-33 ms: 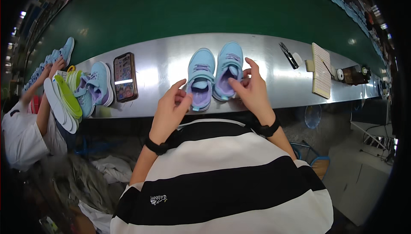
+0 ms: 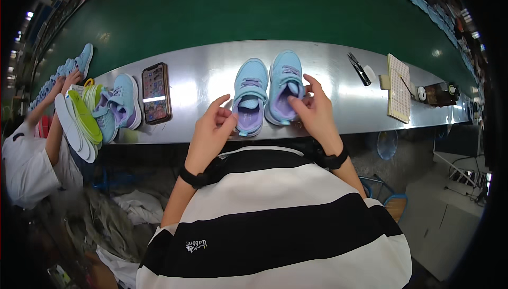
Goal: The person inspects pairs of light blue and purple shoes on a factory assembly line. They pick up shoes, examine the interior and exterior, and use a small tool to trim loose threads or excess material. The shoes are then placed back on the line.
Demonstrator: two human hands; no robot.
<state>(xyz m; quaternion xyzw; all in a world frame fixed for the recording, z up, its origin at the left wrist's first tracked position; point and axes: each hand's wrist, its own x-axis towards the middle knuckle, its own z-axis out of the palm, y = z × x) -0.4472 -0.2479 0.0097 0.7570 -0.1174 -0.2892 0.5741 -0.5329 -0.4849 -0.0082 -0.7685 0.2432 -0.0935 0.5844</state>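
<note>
A light-blue fabric sneaker with lilac lining (image 2: 251,72) stands left of its matching light-blue sneaker (image 2: 285,62) on a shiny metal bench (image 2: 203,77). Left hand (image 2: 209,133): thumb and index finger spread, beside left sneaker. Right hand (image 2: 317,117): thumb at right sneaker's opening; pinch indeterminable.

Forearms (image 2: 178,203) angled forward, left hand (image 2: 211,133) loosely curled, right hand (image 2: 317,115) half curled, slightly farther forward
</note>
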